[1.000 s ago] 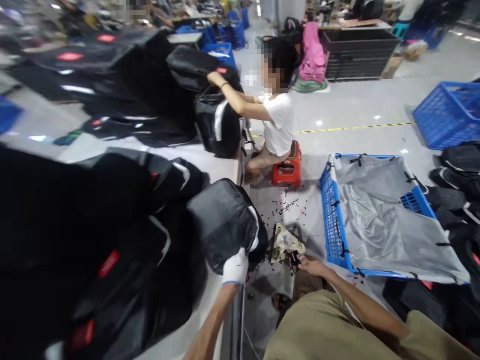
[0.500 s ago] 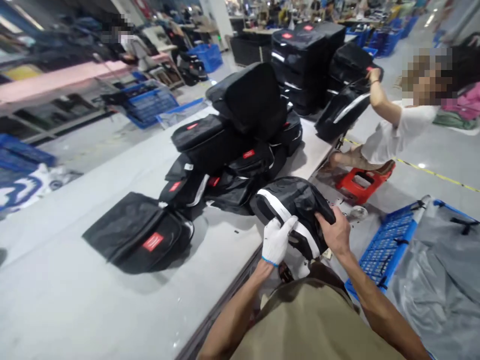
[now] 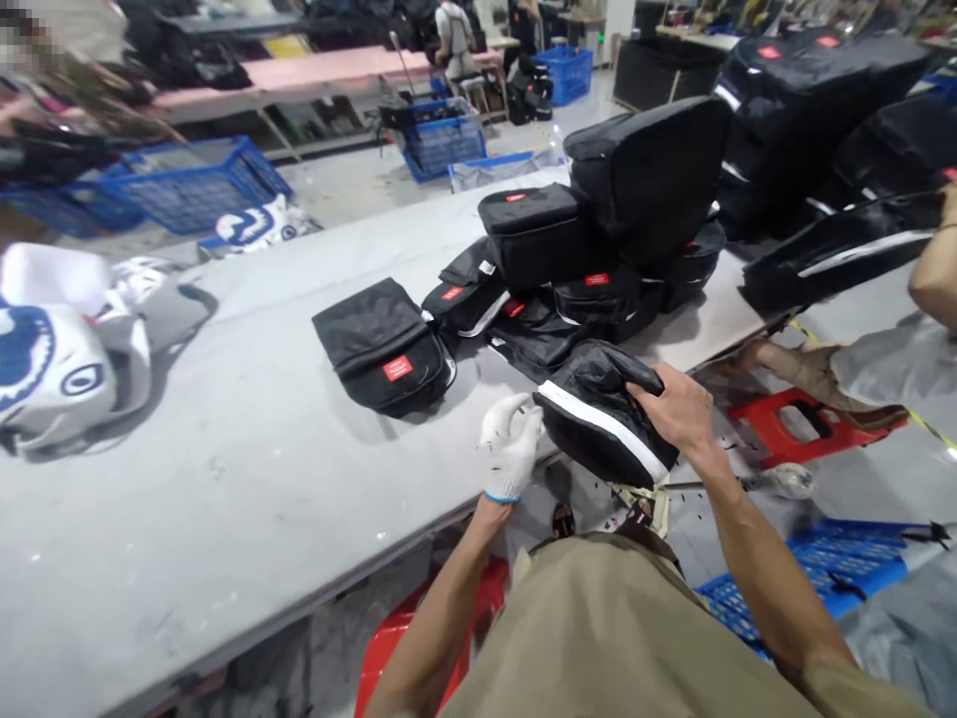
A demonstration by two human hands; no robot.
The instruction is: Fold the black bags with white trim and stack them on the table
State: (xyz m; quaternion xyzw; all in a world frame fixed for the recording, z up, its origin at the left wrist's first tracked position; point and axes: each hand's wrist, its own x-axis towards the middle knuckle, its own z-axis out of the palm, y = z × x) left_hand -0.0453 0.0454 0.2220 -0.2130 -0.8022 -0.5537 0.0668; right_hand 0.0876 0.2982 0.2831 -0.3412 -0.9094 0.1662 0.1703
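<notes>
My right hand (image 3: pixel 677 414) is bare and grips the upper right edge of a black bag (image 3: pixel 598 409), thumb on top. A white strip runs along the bag's near side. This bag is held tilted over the table's front edge. My left hand (image 3: pixel 510 446), in a white knit glove with a blue cuff, is at the bag's left corner. Its fingers curl towards the thumb in a pinch; what lies between the tips is too small to make out. On the table (image 3: pixel 246 529), left of my hands, lies another black bag (image 3: pixel 374 344) with a red label.
Several black bags (image 3: pixel 538 239) are heaped behind my hands, with a taller stack (image 3: pixel 807 120) farther right. White-and-blue printed bags (image 3: pixel 67 349) lie at the left. Near a person's arm (image 3: pixel 934 259) stands a red stool (image 3: pixel 778 454). A blue crate (image 3: pixel 844 558) is lower right.
My left hand has come off the white strip to the bag's left corner. My right hand keeps its grip. The view has swung left, bringing the printed bags into sight.
</notes>
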